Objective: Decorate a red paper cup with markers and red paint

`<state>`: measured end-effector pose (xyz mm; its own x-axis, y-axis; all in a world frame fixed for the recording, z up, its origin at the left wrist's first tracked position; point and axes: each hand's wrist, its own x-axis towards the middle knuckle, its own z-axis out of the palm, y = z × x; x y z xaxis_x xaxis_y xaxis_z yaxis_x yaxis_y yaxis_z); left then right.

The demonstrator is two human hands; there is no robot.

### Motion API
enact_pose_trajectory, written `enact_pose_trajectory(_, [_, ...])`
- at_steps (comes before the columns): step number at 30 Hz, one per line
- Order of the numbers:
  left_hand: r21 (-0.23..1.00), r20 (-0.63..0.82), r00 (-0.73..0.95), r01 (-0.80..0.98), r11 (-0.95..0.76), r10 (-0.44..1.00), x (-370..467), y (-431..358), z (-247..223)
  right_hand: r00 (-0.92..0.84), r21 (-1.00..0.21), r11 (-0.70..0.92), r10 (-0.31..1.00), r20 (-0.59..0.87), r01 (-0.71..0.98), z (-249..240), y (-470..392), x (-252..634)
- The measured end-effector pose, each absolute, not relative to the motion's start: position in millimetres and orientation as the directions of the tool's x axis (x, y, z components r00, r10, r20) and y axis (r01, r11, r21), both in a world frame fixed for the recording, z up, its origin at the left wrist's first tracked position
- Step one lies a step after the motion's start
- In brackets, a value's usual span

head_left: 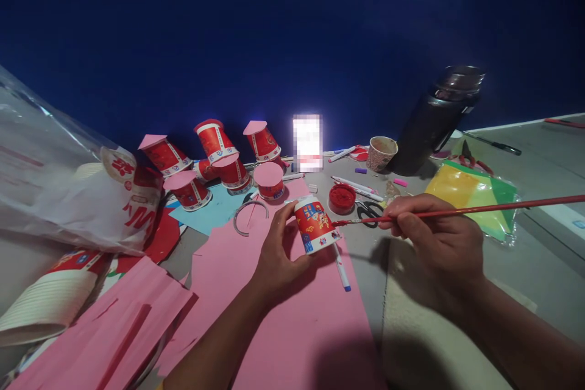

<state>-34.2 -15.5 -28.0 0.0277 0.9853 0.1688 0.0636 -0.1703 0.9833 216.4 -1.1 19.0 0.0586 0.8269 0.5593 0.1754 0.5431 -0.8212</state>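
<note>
My left hand [278,250] grips a paper cup [314,225], red with blue and gold prints and white bands, tilted above a pink paper sheet [292,329]. In my right hand [434,237] is a long red-handled paintbrush [493,209], pinched near its lower end. Its red bristles meet the right side of the cup. Just behind the brush tip sits a small round pot of red paint [342,198]. Black-handled scissors [369,213] lie between the pot and my right hand. A blue-capped marker [342,271] rests partly under the cup.
Several red cups with pink paper tops [214,140] stand at the back left. A dark thermos [434,122], a speckled paper cup [382,153] and a plastic packet [475,195] are on the right. Stacked cups [55,298] and a plastic bag [68,183] fill the left side.
</note>
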Motion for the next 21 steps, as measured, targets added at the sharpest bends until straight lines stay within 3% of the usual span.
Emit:
enact_pose_trajectory(9, [0.990,0.129,0.041,0.050,-0.131,0.991,-33.2,-16.6,-22.0,0.042,-0.854,0.503,0.858,0.511,0.132,17.8,0.8,217.3])
enact_pose_trajectory(15, [0.992,0.121,0.046,0.026,-0.122,0.992,-32.2,-16.7,-21.0,-0.143,-0.756,0.630,0.777,0.613,0.181,14.3,-1.3,217.7])
enact_pose_trajectory(21, [0.995,0.101,0.048,0.014,-0.102,0.994,-32.6,-16.8,-21.5,-0.188,-0.722,0.672,0.740,0.646,0.166,19.3,-1.5,214.1])
